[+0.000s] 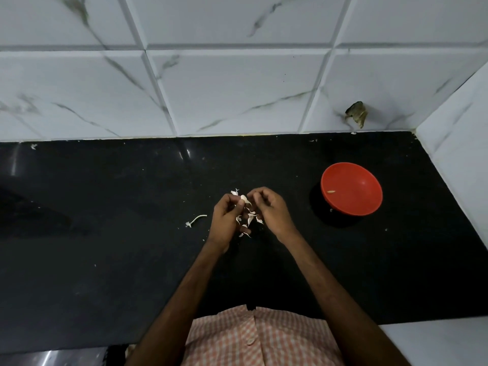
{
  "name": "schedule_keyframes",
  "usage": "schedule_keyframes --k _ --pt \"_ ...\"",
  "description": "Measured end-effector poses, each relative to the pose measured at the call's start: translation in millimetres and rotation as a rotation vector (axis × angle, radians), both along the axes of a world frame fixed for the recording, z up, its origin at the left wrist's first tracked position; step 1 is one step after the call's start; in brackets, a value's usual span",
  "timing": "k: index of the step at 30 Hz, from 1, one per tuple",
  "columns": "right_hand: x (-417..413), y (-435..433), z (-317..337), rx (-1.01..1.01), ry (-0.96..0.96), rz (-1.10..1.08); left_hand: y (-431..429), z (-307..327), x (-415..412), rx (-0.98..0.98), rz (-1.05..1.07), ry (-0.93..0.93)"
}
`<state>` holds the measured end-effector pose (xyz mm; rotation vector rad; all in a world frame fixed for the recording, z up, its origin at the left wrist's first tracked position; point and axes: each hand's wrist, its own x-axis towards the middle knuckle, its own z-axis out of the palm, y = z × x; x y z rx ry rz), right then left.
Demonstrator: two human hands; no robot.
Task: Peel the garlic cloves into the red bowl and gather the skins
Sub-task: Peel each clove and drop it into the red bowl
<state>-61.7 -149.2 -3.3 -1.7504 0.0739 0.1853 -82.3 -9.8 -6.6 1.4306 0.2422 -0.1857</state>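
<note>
I saw one peeled clove in the red bowl. The left hand pinched a garlic clove; the right hand curled, its fingers hiding their hold.

A small garlic clove, partly wrapped in pale papery skin, is pinched at the fingertips of the left hand, and the curled fingers of the right hand close on its other side. Directly under the fingers lies a loose scatter of white skins, curled scraps lying close together, and a thin dried stalk piece lies alone off to the left of the left fingers. The red bowl stands upright well to the right of the right fingers, round and shallow, with one peeled clove, yellowish, lying on its inner wall near the side closest to them.
</note>
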Motion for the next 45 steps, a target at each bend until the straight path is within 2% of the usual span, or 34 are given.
schedule_keyframes --k 6,10,16,22,37,45 --pt "1 5 2 -0.043 -0.094 -0.061 2 -10 4 0.293 -0.048 -0.123" --pt "2 3 5 -0.062 -0.081 -0.02 4 -9 6 0.276 0.001 -0.162" --pt "3 -2 14 0.004 -0.139 -0.019 8 -7 8 0.314 -0.009 -0.269" --pt "9 0 16 -0.033 -0.151 0.052 6 -7 10 0.343 -0.054 -0.343" --pt "17 -6 20 -0.127 -0.155 0.175 -3 -6 11 0.264 -0.001 -0.295" --pt "13 20 15 -0.257 -0.295 0.008 -10 -3 12 0.296 0.124 -0.354"
